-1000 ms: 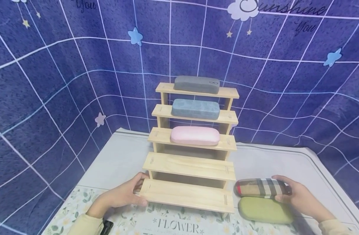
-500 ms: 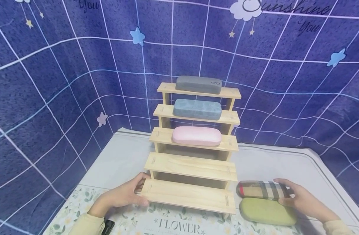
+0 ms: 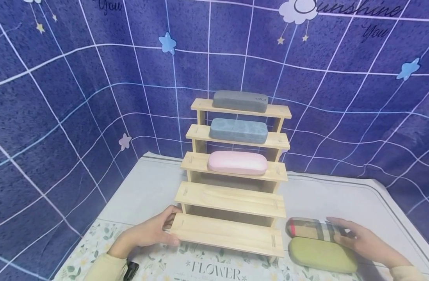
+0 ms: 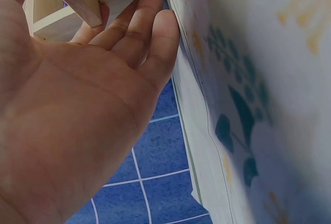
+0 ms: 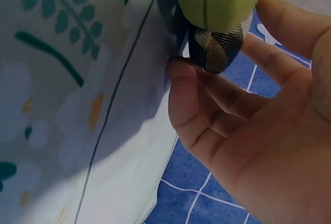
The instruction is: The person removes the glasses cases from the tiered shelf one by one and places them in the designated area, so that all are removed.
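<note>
A tiered wooden shelf (image 3: 228,234) stands on the table, and my left hand (image 3: 147,232) grips the left end of its lowest step, thumb in front and fingers behind. In the left wrist view, the fingers (image 4: 139,32) reach past the board's end. At the right, my right hand (image 3: 363,238) holds the right end of a plaid glasses case (image 3: 310,228) between thumb and fingers. Against its near side lies a green glasses case (image 3: 321,253). In the right wrist view, the plaid case's end (image 5: 214,48) sits between the fingers, partly hidden by the green case.
Higher steps bear a pink glasses case (image 3: 237,162), a blue one (image 3: 238,130) and a grey one (image 3: 240,101). A floral cloth (image 3: 147,269) covers the table's near part. Behind hangs a blue gridded curtain (image 3: 130,78).
The head view has shifted slightly, so everything sits a little farther right. My right hand has come slightly nearer over the plaid case's end. My left hand stays on the shelf.
</note>
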